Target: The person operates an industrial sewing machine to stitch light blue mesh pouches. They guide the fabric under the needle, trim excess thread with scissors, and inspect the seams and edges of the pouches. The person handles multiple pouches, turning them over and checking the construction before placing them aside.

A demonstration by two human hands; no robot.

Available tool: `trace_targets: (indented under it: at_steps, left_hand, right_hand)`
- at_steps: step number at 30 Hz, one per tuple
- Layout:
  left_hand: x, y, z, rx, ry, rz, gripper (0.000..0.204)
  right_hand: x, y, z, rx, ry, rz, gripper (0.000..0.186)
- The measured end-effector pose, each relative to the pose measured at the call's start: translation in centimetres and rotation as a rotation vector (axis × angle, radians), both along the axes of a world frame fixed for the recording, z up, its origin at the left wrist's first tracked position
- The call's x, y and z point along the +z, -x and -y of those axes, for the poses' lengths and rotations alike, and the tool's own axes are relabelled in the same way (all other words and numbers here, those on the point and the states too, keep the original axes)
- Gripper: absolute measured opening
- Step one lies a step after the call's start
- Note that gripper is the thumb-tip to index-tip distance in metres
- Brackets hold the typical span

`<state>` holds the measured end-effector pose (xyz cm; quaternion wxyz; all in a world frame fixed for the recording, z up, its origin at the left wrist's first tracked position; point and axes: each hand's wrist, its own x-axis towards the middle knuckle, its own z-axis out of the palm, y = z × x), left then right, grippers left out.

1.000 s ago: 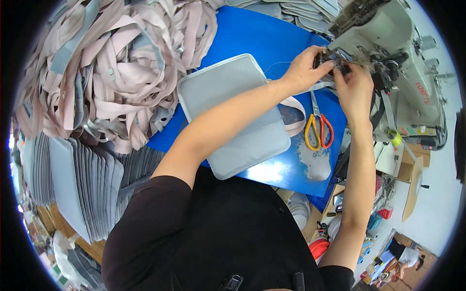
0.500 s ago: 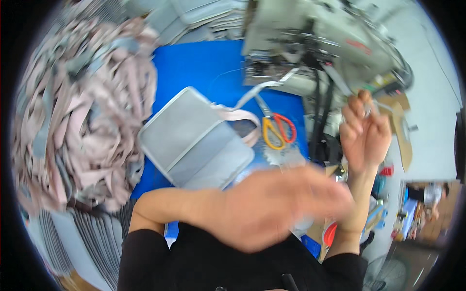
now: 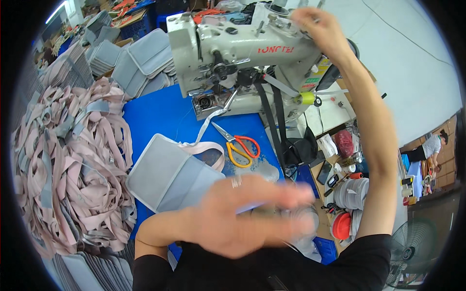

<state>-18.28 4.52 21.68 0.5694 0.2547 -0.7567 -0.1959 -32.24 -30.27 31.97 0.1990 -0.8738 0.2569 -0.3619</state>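
Fingers of left hand (image 3: 238,220): spread, blurred, nothing visible gripped. Right hand (image 3: 323,33): fingers bent atop sewing machine (image 3: 233,46), upper centre; grip cannot be told. Grey pocketed panel (image 3: 169,172): left of centre; pocket contents hidden. Blue bin (image 3: 326,249): lower right; contents unclear. Scissors (image 3: 233,139): near centre.

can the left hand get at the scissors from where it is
Probably yes: the left hand, blurred but seemingly open, appears just below the orange-and-yellow-handled scissors in the picture, and nothing seems to cover their grips on the blue worktop.
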Motion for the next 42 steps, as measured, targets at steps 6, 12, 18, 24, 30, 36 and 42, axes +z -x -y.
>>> trace_targets:
  at_steps: [6,12,18,24,30,36,42]
  left_hand:
    - [-1.6,-1.6,8.5,-0.155,-0.507,-0.737,0.039]
    - [-4.1,-1.1,10.1,-0.146,-0.625,-0.662,0.018]
    - [-5.1,-2.3,8.7,0.446,-0.046,-0.181,0.026]
    - [-3.3,-2.7,7.0,0.521,0.401,0.135,0.032]
    - [-2.8,-2.5,7.4,0.323,0.444,0.134,0.026]
    - [-2.7,-1.7,8.2,0.207,0.429,0.013,0.024]
    - [-2.1,-1.5,8.3,0.26,0.427,0.023,0.039]
  right_hand:
    - [-3.3,1.1,-13.7,0.262,0.255,-0.038,0.034]
    - [-4.9,2.4,-15.9,0.355,0.388,-0.255,0.037]
    - [-1.2,1.5,-3.7,0.199,0.274,0.046,0.046]
    - [0.2,-1.6,-2.3,-0.072,0.211,-0.036,0.027]
    - [-0.9,-1.6,-2.6,-0.061,0.339,0.143,0.026]
    - [-0.8,-1.3,-3.3,-0.072,0.469,-0.046,0.023]
    - [-0.5,0.5,-5.1,-0.07,0.712,-0.24,0.035]
